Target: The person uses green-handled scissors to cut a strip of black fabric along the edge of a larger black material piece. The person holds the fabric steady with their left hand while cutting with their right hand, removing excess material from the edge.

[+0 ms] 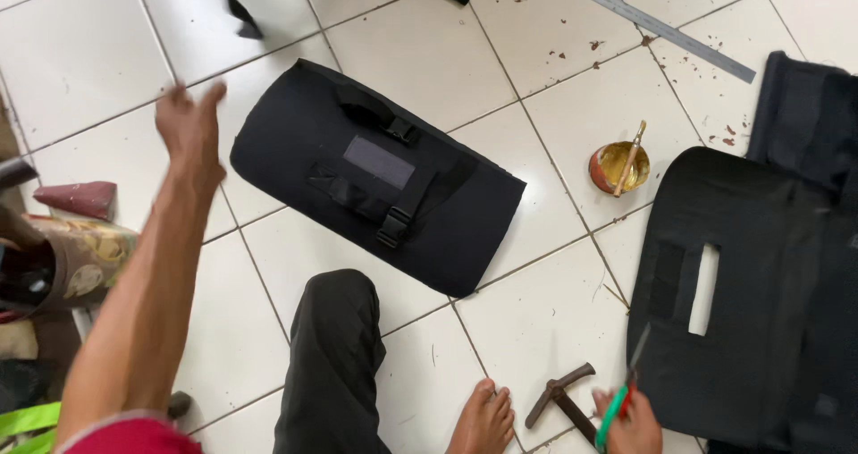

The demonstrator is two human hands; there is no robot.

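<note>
My left hand (189, 128) is raised over the white tiled floor (554, 311), fingers apart and holding nothing, just left of a black fabric panel (447, 213) with straps, buckles and a grey patch. My right hand (633, 423) at the bottom edge grips a pair of scissors (623, 391) with green and red handles, blades pointing up toward a second black fabric piece (760, 239) with a rectangular cut-out. A hammer (561, 396) lies on the floor just left of that hand.
A small bowl of yellow glue (618, 165) with a stick in it stands between the two panels. A long metal ruler (651, 23) lies at the top right. My leg in black trousers (332, 365) and bare foot (483, 420) lie in front. Shoes and bags crowd the left edge.
</note>
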